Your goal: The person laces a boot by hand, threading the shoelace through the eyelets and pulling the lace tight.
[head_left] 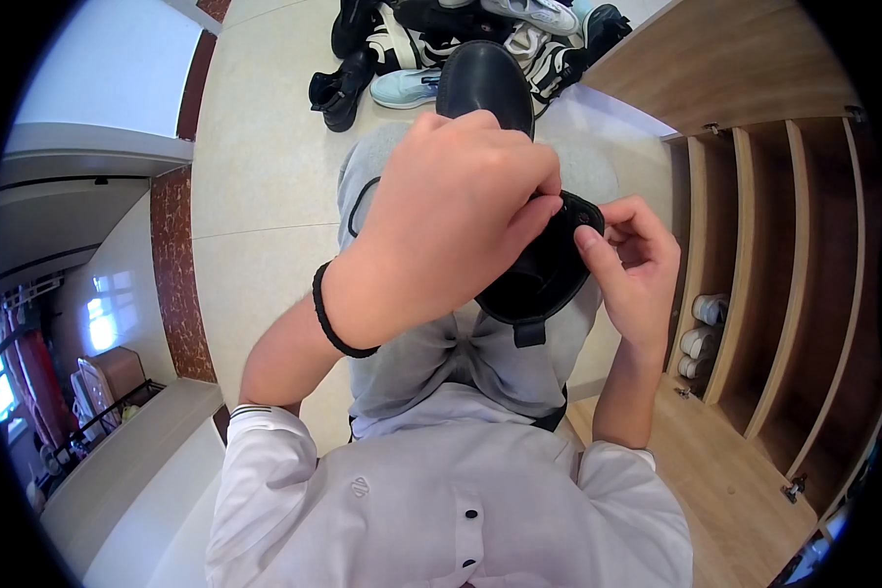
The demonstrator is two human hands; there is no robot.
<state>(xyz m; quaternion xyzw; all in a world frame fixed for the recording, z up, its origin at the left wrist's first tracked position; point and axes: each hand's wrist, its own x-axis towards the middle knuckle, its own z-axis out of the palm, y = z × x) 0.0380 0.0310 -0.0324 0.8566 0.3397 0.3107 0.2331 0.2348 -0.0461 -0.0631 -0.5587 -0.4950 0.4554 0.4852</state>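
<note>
A black boot [484, 78] rests over my lap, its toe pointing away and its open collar with a pull tab [529, 334] toward me. My left hand [461, 206] reaches across the boot's upper, closed in a pinch at the collar's edge. What those fingertips hold is hidden. A dark lace [361, 208] loops out beside the left hand. On the other side, my right hand [637, 260] is closed on the collar flap near an eyelet, thumb inside and fingers outside. The boot's middle is covered by my left hand.
Several shoes and boots, among them a pale blue shoe [405, 88] and a black ankle boot [343, 90], are heaped on the tiled floor ahead. To the right stands an open wooden cabinet [745, 284] with white shoes [699, 341] inside. Its lowered door [730, 500] lies near my right elbow.
</note>
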